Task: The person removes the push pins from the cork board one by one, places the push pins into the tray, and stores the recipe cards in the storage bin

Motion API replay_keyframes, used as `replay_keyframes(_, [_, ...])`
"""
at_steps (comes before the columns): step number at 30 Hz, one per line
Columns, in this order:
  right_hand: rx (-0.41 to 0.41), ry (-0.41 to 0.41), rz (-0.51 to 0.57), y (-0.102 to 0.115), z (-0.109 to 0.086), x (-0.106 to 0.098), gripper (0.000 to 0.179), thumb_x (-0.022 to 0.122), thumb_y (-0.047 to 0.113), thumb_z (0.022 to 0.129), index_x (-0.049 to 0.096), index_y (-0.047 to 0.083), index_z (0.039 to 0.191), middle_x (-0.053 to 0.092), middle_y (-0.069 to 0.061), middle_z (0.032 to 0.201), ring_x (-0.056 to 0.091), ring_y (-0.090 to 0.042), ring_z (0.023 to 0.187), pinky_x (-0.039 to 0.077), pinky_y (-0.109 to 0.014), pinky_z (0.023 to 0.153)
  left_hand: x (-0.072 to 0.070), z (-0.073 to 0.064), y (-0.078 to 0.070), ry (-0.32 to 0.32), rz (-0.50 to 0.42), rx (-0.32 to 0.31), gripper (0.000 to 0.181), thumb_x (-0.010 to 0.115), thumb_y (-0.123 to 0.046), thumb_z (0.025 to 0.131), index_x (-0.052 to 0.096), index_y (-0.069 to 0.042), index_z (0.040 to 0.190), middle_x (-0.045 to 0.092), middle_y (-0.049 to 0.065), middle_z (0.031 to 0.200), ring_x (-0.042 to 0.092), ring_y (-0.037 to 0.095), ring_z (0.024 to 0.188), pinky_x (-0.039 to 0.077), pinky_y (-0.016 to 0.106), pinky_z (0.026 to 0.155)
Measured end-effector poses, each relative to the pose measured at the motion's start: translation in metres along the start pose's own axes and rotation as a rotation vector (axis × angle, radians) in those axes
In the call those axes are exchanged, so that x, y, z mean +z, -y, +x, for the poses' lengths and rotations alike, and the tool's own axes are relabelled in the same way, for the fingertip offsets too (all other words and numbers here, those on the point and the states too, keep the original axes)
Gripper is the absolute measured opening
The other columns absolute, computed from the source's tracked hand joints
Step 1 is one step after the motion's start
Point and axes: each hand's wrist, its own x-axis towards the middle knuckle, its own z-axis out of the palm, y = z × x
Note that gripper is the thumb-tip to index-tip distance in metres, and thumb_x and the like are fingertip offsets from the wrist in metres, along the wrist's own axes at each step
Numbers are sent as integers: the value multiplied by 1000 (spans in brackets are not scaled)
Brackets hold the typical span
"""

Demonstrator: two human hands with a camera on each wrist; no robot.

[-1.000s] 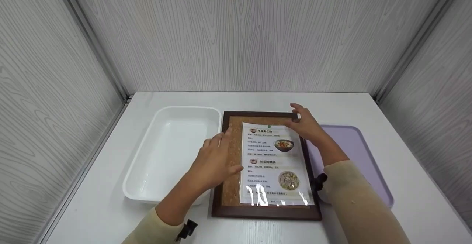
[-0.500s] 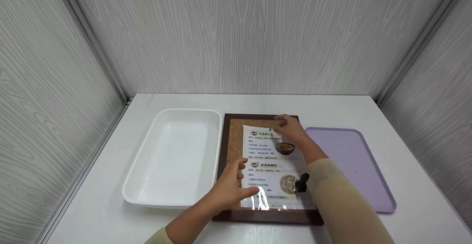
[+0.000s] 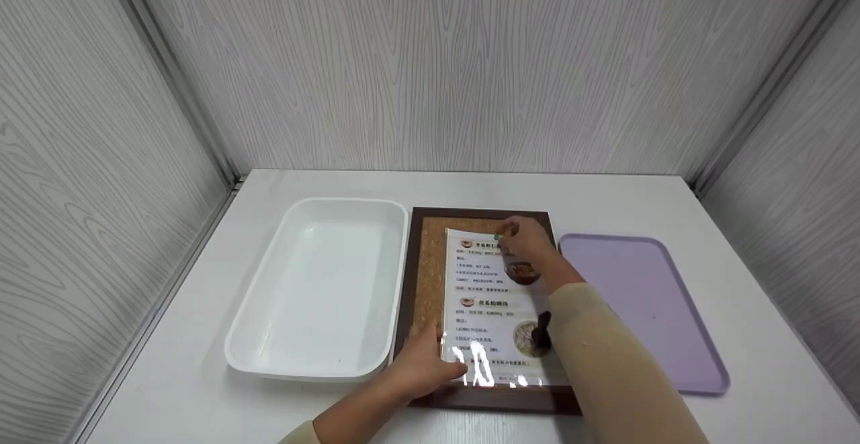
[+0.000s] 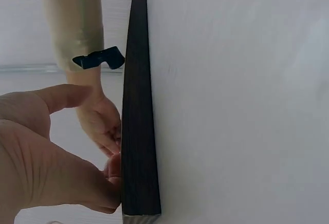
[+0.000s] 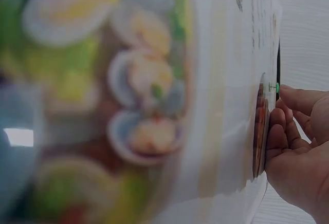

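Observation:
A brown wooden-framed cork board (image 3: 430, 246) lies on the white table, with a laminated recipe sheet (image 3: 474, 309) on it. A green push pin (image 5: 277, 87) holds the sheet's top. My right hand (image 3: 531, 239) is at this pin. In the right wrist view, a fingertip touches the pin's head while other fingers curl beside it; a pinch cannot be made out. My left hand (image 3: 423, 363) rests at the sheet's lower left. From the left wrist view, its fingertips (image 4: 110, 198) meet the board behind the dark frame edge and its thumb is raised.
Left of the board stands a deep white tray (image 3: 316, 289). To its right lies a flat lilac tray (image 3: 638, 303), partly behind the right sleeve (image 3: 605, 357). Grey wood-grain panels (image 3: 457, 68) enclose the table (image 3: 470, 189) at the back and sides.
My right hand has moved from the board's upper right corner leftward to the push pin, its fingers drawing together. My left hand has come down to the sheet's lower left.

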Motion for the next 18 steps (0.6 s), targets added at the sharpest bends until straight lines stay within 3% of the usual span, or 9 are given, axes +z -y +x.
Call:
replay_keyframes(3, [2,14,-16,-1,3,2,30,68,17,107,70,9,136,70,-15,121,69,-26,105,57,-37,86,1,2,3,-3,66,41,65,84,-8,74,61,-2,134,64,20,128,52,34,122,48,58,109])
replay_keyframes(8, [0,12,-35,0,4,3,32,70,17,105,70,7,136,71,-17,120,72,-28,106,59,-40,89,1,4,5,3,128,114,63,80,-5,72,65,-5,133,74,15,121,48,28,115,48,52,104])
replay_keyframes(11, [-4,2,-39,1,4,4,30,69,16,105,71,7,134,72,-19,123,72,-29,106,60,-42,90,1,3,5,0,129,74,72,80,-4,73,61,-4,142,68,21,130,51,31,120,49,54,108])
replay_keyframes(15, [6,-5,-3,2,3,6,28,69,16,106,72,7,132,72,-20,127,74,-31,110,62,-43,91,1,2,2,-5,98,-13,87,82,-4,76,48,1,156,50,31,147,55,41,131,46,62,117])
replay_keyframes(18, [12,-7,15,3,2,6,27,68,17,107,72,7,132,72,-21,131,74,-32,113,62,-44,92,0,1,1,-2,99,-25,91,83,-7,79,43,2,159,46,34,153,54,47,137,43,66,120])
